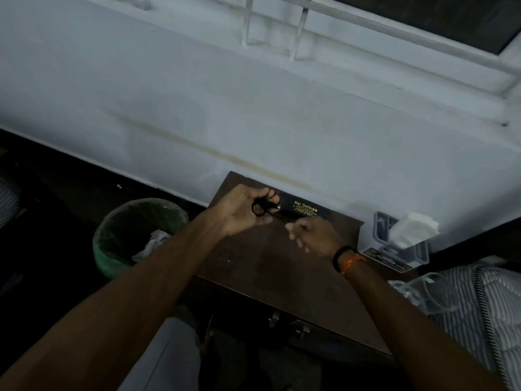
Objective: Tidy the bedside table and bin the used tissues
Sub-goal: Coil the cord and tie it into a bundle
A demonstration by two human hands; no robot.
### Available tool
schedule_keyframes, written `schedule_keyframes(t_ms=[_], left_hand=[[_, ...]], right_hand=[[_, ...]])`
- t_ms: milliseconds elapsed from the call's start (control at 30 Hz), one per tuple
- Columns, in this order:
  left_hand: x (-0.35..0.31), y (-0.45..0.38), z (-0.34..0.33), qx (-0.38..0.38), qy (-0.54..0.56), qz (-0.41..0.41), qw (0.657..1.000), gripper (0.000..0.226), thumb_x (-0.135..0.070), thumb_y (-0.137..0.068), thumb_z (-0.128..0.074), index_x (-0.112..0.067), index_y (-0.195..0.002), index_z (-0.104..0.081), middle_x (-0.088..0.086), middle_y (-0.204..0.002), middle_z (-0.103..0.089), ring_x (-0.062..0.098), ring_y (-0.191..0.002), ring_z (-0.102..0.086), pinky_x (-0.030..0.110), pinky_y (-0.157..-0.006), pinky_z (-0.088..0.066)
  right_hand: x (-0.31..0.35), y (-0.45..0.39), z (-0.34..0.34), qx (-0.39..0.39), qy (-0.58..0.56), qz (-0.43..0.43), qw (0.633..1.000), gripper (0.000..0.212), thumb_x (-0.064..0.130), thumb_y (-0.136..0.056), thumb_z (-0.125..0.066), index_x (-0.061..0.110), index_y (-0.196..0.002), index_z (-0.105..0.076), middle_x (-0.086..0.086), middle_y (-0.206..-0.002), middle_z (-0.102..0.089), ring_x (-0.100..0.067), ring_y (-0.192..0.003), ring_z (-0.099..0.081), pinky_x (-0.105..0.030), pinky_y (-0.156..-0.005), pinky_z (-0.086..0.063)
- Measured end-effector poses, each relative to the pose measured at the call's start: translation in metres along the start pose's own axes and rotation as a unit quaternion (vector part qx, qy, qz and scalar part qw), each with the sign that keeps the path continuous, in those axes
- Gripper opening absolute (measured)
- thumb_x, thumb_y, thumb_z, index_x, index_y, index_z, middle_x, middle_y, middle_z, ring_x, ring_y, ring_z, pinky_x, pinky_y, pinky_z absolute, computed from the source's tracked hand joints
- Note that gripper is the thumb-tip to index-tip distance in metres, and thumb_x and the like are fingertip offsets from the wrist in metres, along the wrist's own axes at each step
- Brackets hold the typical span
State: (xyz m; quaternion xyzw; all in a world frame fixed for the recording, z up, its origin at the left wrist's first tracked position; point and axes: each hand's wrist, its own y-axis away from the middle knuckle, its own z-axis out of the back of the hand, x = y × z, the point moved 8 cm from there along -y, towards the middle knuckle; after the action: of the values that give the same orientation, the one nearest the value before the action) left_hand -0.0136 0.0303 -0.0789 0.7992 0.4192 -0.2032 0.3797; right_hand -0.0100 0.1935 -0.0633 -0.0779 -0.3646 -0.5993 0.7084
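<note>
Our left hand [245, 210] curls round dark spectacles [260, 208] above the table [267, 266], beside the case [304, 211]; right hand [313, 232] blurred, grip unreadable. Tissues [152, 244] lie in the bin [112, 249]. Risk: hasty, one-handed casing may bend an arm.

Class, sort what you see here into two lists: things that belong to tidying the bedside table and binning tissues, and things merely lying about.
Part of the job:
bedside table
bin
tissues in bin
black glasses case
small black item in left hand

Lying about:
grey holder with white tissues
clear plastic bag
striped bedding
</note>
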Motion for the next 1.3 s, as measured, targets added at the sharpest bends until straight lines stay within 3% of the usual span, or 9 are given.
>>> schedule_keyframes(t_ms=[200, 367, 433, 567, 667, 767, 967, 1200, 1300], left_hand=[[0.016, 0.003, -0.003, 0.012, -0.137, 0.042, 0.990, 0.013, -0.017, -0.092, -0.058, -0.012, -0.088, -0.070, 0.007, -0.099, -0.075, 0.016, -0.101, -0.057, 0.044, -0.102, -0.037], [0.028, 0.000, -0.011, -0.001, -0.219, 0.070, 0.973, 0.017, -0.021, -0.095, -0.051, -0.014, -0.098, -0.066, 0.005, -0.108, -0.074, 0.014, -0.102, -0.063, 0.040, -0.092, -0.033], [0.029, -0.002, -0.013, 0.004, -0.186, 0.067, 0.980, 0.024, -0.024, -0.095, -0.045, -0.015, -0.102, -0.066, 0.004, -0.105, -0.074, 0.017, -0.100, -0.062, 0.040, -0.090, -0.035], [0.015, -0.004, -0.015, 0.022, -0.047, 0.020, 0.998, 0.034, -0.032, -0.093, -0.036, -0.012, -0.080, -0.061, 0.008, -0.070, -0.059, 0.023, -0.071, -0.058, 0.042, -0.083, -0.042], [0.005, -0.002, -0.015, 0.001, 0.021, 0.001, 1.000, 0.039, -0.036, -0.097, -0.043, -0.004, -0.093, -0.065, 0.010, -0.083, -0.068, 0.022, -0.073, -0.064, 0.034, -0.074, -0.050], [0.004, -0.004, -0.009, -0.040, 0.022, -0.023, 0.999, 0.018, -0.019, -0.097, -0.050, -0.007, -0.094, -0.063, 0.006, -0.091, -0.068, 0.016, -0.080, -0.067, 0.029, -0.064, -0.056], [0.008, -0.001, 0.001, -0.018, -0.027, 0.001, 0.999, 0.014, -0.020, -0.093, -0.054, -0.015, -0.085, -0.063, 0.002, -0.085, -0.069, 0.022, -0.091, -0.063, 0.046, -0.096, -0.041], [0.023, 0.002, -0.003, -0.002, -0.185, 0.063, 0.981, 0.016, -0.023, -0.083, -0.050, -0.017, -0.073, -0.060, 0.005, -0.087, -0.072, 0.012, -0.076, -0.060, 0.042, -0.086, -0.031], [0.028, 0.000, -0.008, -0.007, -0.213, 0.069, 0.975, 0.013, -0.019, -0.078, -0.047, -0.015, -0.075, -0.059, 0.006, -0.087, -0.072, 0.016, -0.086, -0.064, 0.042, -0.089, -0.033]], right_hand=[[0.003, -0.028, 0.063, -0.127, 0.030, -0.053, 0.990, 0.042, 0.043, -0.088, -0.066, 0.005, -0.071, -0.071, -0.008, -0.066, -0.069, -0.020, -0.061, -0.062, -0.033, -0.068, -0.053], [0.046, -0.032, 0.065, -0.137, -0.003, -0.052, 0.989, 0.042, 0.041, -0.084, -0.070, 0.004, -0.066, -0.073, -0.012, -0.069, -0.074, -0.024, -0.069, -0.071, -0.035, -0.069, -0.059], [0.065, -0.024, 0.055, -0.117, -0.050, -0.047, 0.991, 0.036, 0.035, -0.089, -0.066, 0.005, -0.071, -0.074, -0.009, -0.068, -0.075, -0.020, -0.064, -0.070, -0.030, -0.061, -0.058], [0.093, 0.002, 0.020, -0.052, -0.060, 0.010, 0.997, 0.024, 0.020, -0.096, -0.055, 0.010, -0.083, -0.072, -0.005, -0.070, -0.075, -0.007, -0.048, -0.064, -0.016, -0.044, -0.047], [0.089, 0.017, -0.013, -0.010, -0.012, 0.063, 0.998, 0.026, 0.019, -0.098, -0.050, 0.016, -0.077, -0.065, -0.004, -0.071, -0.073, -0.001, -0.043, -0.059, -0.011, -0.041, -0.041], [0.063, 0.018, -0.026, 0.015, 0.008, 0.061, 0.998, 0.029, 0.027, -0.100, -0.052, 0.020, -0.073, -0.063, -0.001, -0.071, -0.071, 0.001, -0.044, -0.057, -0.011, -0.048, -0.043], [0.009, 0.004, -0.002, 0.042, 0.004, 0.002, 0.999, 0.039, 0.043, -0.097, -0.055, 0.012, -0.080, -0.072, 0.003, -0.060, -0.066, -0.005, -0.048, -0.056, -0.020, -0.058, -0.047], [0.007, -0.023, 0.064, -0.068, 0.062, -0.033, 0.995, 0.042, 0.052, -0.071, -0.081, 0.011, -0.066, -0.074, -0.002, -0.060, -0.072, -0.009, -0.050, -0.063, -0.024, -0.057, -0.052], [0.034, -0.029, 0.072, -0.099, 0.093, -0.018, 0.991, 0.041, 0.050, -0.069, -0.083, 0.011, -0.059, -0.073, -0.001, -0.054, -0.070, -0.011, -0.054, -0.067, -0.028, -0.061, -0.058]])
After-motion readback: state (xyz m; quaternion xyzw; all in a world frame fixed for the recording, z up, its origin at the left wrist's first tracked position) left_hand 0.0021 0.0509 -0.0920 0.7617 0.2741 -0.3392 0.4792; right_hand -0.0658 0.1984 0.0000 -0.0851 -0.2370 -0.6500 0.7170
